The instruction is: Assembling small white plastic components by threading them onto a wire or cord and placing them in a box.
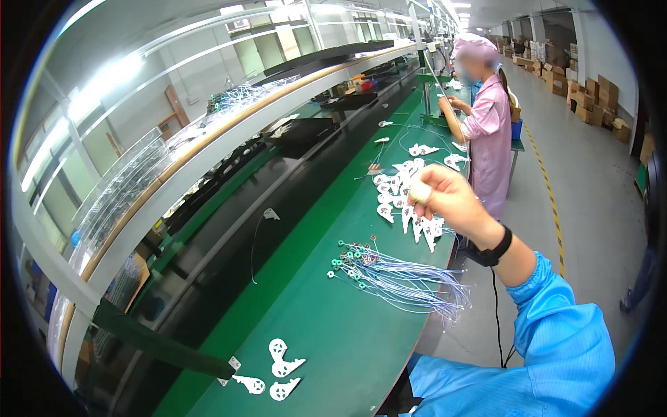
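Green workbench [340, 333]; right grip [451, 200] curled near white parts [394, 183], can't tell if grasping anything.

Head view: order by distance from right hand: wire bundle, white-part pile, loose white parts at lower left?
From the right hand:
1. White-part pile, left of it
2. Wire bundle, below it
3. Loose white parts, lower left
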Demonstrator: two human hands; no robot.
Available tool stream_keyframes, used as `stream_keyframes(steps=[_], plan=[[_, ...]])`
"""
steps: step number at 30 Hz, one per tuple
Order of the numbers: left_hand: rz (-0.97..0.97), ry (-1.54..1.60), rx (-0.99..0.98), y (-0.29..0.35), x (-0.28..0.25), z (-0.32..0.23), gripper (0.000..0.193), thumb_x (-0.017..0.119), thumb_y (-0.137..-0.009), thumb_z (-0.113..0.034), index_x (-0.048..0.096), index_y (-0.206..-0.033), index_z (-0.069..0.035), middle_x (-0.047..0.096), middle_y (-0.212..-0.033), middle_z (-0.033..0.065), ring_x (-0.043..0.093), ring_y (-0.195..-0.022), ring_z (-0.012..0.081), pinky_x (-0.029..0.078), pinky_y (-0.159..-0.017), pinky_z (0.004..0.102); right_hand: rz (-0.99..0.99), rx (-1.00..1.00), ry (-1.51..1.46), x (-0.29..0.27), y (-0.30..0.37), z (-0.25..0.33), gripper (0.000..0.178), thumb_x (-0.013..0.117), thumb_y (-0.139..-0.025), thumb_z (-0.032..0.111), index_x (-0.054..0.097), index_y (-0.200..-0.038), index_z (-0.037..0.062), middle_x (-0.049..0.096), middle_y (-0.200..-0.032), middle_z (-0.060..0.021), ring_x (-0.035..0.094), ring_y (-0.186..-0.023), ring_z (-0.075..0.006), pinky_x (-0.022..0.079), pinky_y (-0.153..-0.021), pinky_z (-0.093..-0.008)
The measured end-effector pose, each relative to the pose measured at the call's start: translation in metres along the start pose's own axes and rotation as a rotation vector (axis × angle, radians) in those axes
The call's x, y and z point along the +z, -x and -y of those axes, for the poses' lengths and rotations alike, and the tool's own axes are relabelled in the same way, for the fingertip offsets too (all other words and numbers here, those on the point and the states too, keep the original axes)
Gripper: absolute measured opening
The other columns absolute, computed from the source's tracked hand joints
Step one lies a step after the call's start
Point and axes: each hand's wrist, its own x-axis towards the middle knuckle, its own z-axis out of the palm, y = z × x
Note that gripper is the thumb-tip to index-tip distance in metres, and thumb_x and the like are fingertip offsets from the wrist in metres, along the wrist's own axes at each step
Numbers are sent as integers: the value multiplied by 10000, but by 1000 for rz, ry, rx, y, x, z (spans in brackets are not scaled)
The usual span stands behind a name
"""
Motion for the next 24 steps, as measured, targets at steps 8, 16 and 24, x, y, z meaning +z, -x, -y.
stream_keyframes(steps=[8, 16, 24], plan=[[604, 44, -215, 11, 47, 61, 354, 470, -969, -280, 393, -1259, -94, 554, -892, 83, 540, -763, 150, 409, -628, 252, -76, 38, -215, -4, 10, 23, 115, 578, -919, 159, 553, -982, 66, 625, -841, -63, 591, -637, -85, 471, -537, -200], [297, -104, -341, 29, 70, 53, 474, 477, -965, -236, 310, -1372, -62, 539, -897, 48, 484, -690, 107, 394, -585, 208, -26, -5, -183, 26, -3, -6, 137, 593, -906, 164, 564, -962, 42, 634, -841, -73, 607, -674, -112, 494, -562, -228], [65, 83, -196, 15, 56, 71, 591, 522, -944, -293, 258, -1402, -29, 519, -1191, 130, 534, -763, 144, 472, -673, 264, -91, 27, -324, 5, 4, -30, 84, 563, -909, 115, 546, -968, 58, 634, -861, -86, 624, -716, -131, 509, -599, -251]])
